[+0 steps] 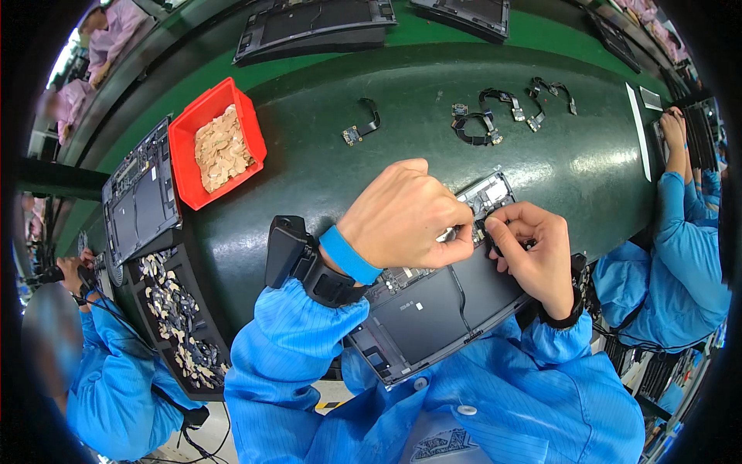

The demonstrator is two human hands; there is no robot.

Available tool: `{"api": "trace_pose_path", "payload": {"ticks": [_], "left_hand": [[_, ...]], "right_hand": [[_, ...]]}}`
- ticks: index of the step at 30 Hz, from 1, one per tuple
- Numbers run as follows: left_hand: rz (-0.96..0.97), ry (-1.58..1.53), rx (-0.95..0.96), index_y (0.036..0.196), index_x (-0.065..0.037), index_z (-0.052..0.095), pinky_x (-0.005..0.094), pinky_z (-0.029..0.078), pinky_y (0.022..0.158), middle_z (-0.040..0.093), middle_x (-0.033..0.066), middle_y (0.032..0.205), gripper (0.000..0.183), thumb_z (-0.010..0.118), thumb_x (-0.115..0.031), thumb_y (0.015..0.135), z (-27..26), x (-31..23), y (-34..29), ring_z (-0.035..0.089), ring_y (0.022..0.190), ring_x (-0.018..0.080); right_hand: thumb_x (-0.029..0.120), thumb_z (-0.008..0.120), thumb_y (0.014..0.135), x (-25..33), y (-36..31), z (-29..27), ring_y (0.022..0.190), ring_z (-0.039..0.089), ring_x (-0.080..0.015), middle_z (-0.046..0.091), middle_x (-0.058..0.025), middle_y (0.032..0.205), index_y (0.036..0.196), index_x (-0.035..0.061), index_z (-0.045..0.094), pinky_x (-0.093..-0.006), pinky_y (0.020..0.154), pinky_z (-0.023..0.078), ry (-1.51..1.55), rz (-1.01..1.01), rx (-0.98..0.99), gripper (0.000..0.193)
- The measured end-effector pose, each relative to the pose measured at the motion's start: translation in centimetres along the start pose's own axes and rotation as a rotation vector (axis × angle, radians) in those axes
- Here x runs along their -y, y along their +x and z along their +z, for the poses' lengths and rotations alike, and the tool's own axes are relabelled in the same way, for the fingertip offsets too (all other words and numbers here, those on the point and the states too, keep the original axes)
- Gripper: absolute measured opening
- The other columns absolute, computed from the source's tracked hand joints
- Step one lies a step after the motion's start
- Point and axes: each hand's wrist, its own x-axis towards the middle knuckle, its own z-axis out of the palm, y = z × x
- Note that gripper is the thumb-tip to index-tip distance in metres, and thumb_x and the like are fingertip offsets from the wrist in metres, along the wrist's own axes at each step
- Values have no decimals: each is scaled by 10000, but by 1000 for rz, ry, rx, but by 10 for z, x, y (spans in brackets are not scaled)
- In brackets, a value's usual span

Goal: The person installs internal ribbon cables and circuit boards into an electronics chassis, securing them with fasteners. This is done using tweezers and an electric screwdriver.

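Note:
An opened laptop base (410, 309) lies tilted in front of me at the table's near edge, its dark battery cells and circuit board showing. My left hand (410, 216) is over the board's upper edge, thumb and fingers pinched together; what they hold, if anything, is hidden. At the laptop's right end my right hand (537, 251) is closed, its thumb and fingertips pinched near a small dark part that I cannot make out. Both hands are close together, and the left one covers part of the board.
A red bin (259, 147) of tan pieces stands at left, beside another opened laptop base (143, 201). Below is a black tray (205, 309) of small scraps. Small boards with ribbon cables (353, 134) lie beyond my hands. Co-workers sit on both sides; more laptop bases (317, 27) stand at the back.

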Motion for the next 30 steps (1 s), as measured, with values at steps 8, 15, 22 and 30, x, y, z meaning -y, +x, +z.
{"api": "trace_pose_path", "payload": {"ticks": [8,15,22,30], "left_hand": [[11,-2,-4,674,-124,697,348,357,590,630,28,589,68,731,-134,732,3,-3,-2,605,568,215],[49,-4,48,715,-146,736,349,345,586,619,22,565,17,747,-142,727,1,1,1,593,552,207],[76,135,80,767,-170,765,349,364,605,634,19,566,54,753,-222,766,-2,3,1,586,534,207],[129,170,99,756,-171,696,352,384,634,621,38,538,159,707,-294,857,9,-10,-5,556,495,236]], "right_hand": [[92,693,984,-4,-4,2,522,605,-61,683,-48,607,942,-52,694,-229,518,460,-19,-31,-9,150],[92,697,979,-6,4,2,523,606,-62,686,-52,606,947,-57,700,-230,529,472,-35,-37,12,153],[89,692,976,9,11,1,527,617,-68,685,-55,613,940,-60,702,-237,501,471,-27,5,44,154],[63,679,975,-2,0,-5,518,640,-97,708,-88,643,928,-81,691,-248,482,482,26,16,87,151]]}}
